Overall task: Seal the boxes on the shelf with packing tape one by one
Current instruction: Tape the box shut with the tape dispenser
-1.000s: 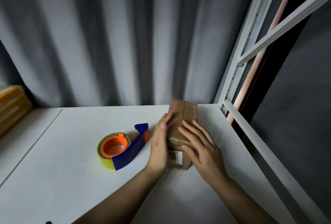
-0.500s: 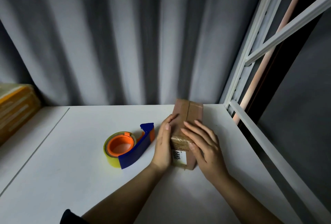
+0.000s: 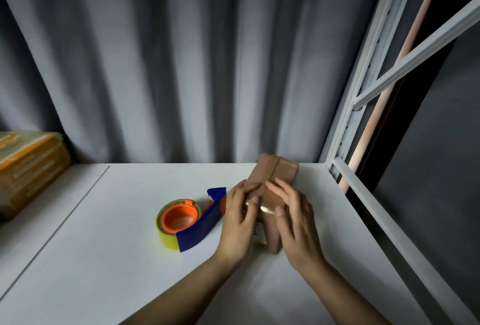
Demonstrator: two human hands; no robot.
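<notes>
A small brown cardboard box (image 3: 279, 172) lies on the white shelf (image 3: 117, 259), with a strip of clear tape across its near part. My left hand (image 3: 237, 223) lies on the box's left side, fingers over the top and fingertips on the tape. My right hand (image 3: 294, 217) rests on the box's right side with its fingers spread flat and the thumb on the tape. Both hands cover the near half of the box and its white label. A tape dispenser (image 3: 187, 223) with a yellowish roll, orange core and blue handle lies just left of my left hand.
Yellow-brown packages (image 3: 24, 168) are stacked at the far left of the shelf. A grey curtain (image 3: 181, 59) hangs behind. The white metal shelf frame (image 3: 368, 189) runs along the right edge, with a diagonal brace above.
My left hand has slid from the box's side up onto its top and now covers the label. My right hand has moved a little along the taped part.
</notes>
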